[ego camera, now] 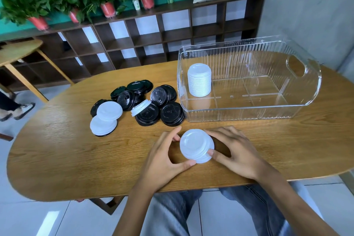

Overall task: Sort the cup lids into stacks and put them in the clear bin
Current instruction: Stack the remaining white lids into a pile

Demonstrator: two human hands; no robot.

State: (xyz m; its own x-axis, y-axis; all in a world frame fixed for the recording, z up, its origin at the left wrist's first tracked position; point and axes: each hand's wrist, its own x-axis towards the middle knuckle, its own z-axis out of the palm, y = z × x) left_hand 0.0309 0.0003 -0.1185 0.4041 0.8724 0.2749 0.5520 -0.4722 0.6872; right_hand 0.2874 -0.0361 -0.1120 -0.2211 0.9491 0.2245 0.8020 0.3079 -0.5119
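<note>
Item: short stack of white lids (197,146), on the table (57,149) at its near edge, directly before the person. Stack axis roughly upright, leaning slightly; the lower lids fan out toward the right.

Grip, left hand (166,156): curled round the stack's left side, thumb tip at the near rim, fingers at the far rim, pinching the stack.

Grip, right hand (232,152): curled round the right side, thumb tip against the lower rims, fingers reaching over the far side. Both hands hold the same stack; neither is spread flat.

Destination: clear bin (298,99), on the table, ahead and to the right of the held stack. The right hand lies nearer to it. A tall white stack (199,80) already stands upright in the bin's far-left compartment; the other compartments look unoccupied.

Judgement: the stack appears to be in squaring-up; the carry would run forward and rightward over the bin's near wall, stack kept upright.

Remaining: loose white lids (106,117) and one tilted white lid (140,107) lying among scattered black lids (147,101), ahead and to the left, nearer the left hand. Black lids unsorted; task judged well short of done.
</note>
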